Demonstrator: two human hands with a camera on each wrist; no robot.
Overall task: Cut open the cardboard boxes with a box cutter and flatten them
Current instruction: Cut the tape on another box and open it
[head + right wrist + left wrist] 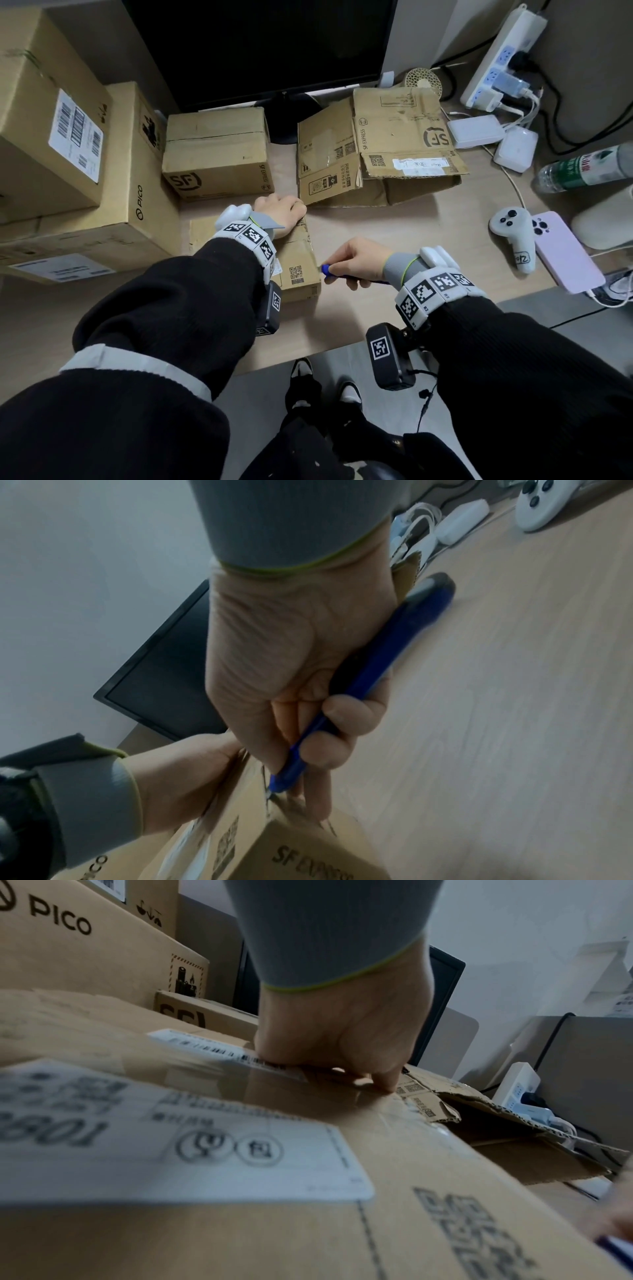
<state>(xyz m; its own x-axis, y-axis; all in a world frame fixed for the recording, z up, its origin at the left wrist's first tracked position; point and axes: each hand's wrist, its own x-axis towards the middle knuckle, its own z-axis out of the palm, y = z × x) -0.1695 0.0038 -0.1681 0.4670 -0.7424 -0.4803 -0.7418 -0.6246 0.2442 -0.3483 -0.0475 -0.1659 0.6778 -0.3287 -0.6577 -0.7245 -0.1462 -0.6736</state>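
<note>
On the desk (428, 222), a small box (298, 263) lay nearest the person, under the left hand (282, 214), which rested on its far end. The right hand (359, 262) was just right of that box, with the cutter (325, 269) at the box's right edge. Behind the box stood a closed box (215, 154); to its right lay a flattened box (376, 147). Two big boxes were stacked at the left, the upper box (44, 113) on the lower box (137, 192). A monitor (260, 48) stood behind. A controller (513, 236) and phone (565, 250) lay at the right.

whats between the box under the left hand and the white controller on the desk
In the head view, the right hand gripping the blue box cutter, then bare desk.
</note>
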